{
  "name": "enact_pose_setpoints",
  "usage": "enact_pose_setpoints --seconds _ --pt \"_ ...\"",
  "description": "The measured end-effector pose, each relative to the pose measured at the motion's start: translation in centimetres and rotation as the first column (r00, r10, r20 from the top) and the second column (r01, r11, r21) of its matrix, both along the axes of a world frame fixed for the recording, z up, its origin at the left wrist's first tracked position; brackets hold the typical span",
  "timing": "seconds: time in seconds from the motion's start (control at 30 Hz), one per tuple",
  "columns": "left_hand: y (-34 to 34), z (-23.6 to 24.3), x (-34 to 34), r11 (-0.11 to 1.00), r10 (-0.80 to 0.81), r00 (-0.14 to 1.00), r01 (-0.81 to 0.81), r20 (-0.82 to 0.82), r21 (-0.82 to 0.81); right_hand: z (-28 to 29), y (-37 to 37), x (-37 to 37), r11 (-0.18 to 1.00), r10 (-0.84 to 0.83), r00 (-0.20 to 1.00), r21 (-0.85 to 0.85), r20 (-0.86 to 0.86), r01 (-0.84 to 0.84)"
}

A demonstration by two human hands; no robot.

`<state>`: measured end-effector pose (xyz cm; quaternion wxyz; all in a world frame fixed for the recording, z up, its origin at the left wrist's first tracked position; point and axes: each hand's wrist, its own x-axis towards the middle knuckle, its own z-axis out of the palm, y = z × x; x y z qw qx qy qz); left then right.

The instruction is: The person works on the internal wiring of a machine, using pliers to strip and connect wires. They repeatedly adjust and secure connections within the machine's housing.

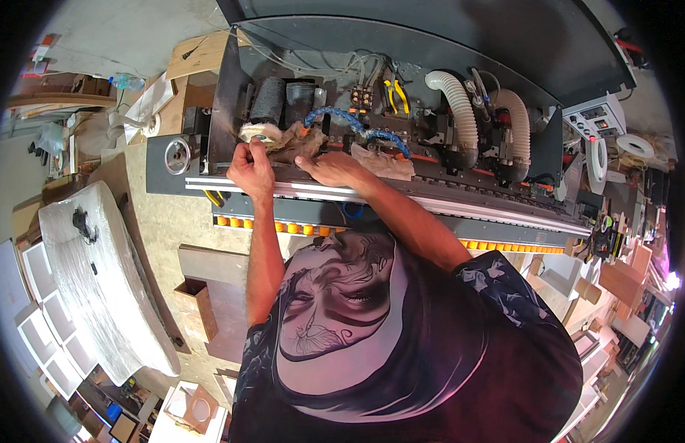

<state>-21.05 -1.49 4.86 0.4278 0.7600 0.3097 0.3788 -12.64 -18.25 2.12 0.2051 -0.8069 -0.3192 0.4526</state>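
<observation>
My left hand (251, 167) is closed with bent fingers on a round pale-rimmed part (261, 134) at the machine's left end, just in front of a dark cylinder (270, 98). My right hand (330, 169) lies to its right, thumb pointing left, by a crumpled brown rag or paper (302, 142); its fingers are partly hidden, and what they hold is unclear. A blue segmented hose (357, 122) curves behind it. Yellow-handled pliers (394, 94) lie among fittings farther back. A pale crumpled sheet (383, 164) rests right of my hand.
The long grey machine (167, 168) has a front rail and orange rollers below. Two ribbed white hoses (460, 118) and a control box (595, 117) stand at the right. A plastic-wrapped panel (106, 273), white frames and a wooden box (197, 314) are at the lower left.
</observation>
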Motion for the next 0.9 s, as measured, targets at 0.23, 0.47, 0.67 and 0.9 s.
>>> enact_pose_setpoints --seconds 0.23,0.47,0.67,0.9 --pt "-0.5 0.8 0.2 1.0 0.0 0.999 0.0 -0.042 0.016 -0.7 0.5 0.3 0.999 0.034 0.999 -0.006 0.005 -0.034" --pt "-0.4 0.3 0.1 1.0 -0.022 0.999 0.021 -0.05 -0.009 -0.4 0.7 0.4 0.999 0.02 1.0 -0.039 -0.002 -0.021" --pt "-0.5 0.9 0.2 1.0 -0.005 0.998 0.006 -0.056 0.022 1.6 0.5 -0.4 0.996 -0.056 0.998 -0.068 0.008 0.057" --pt "-5.6 2.7 2.9 0.797 -0.53 0.723 0.603 -0.443 0.03 -5.4 -1.0 -1.9 0.755 -0.387 0.907 0.622 0.165 0.209"
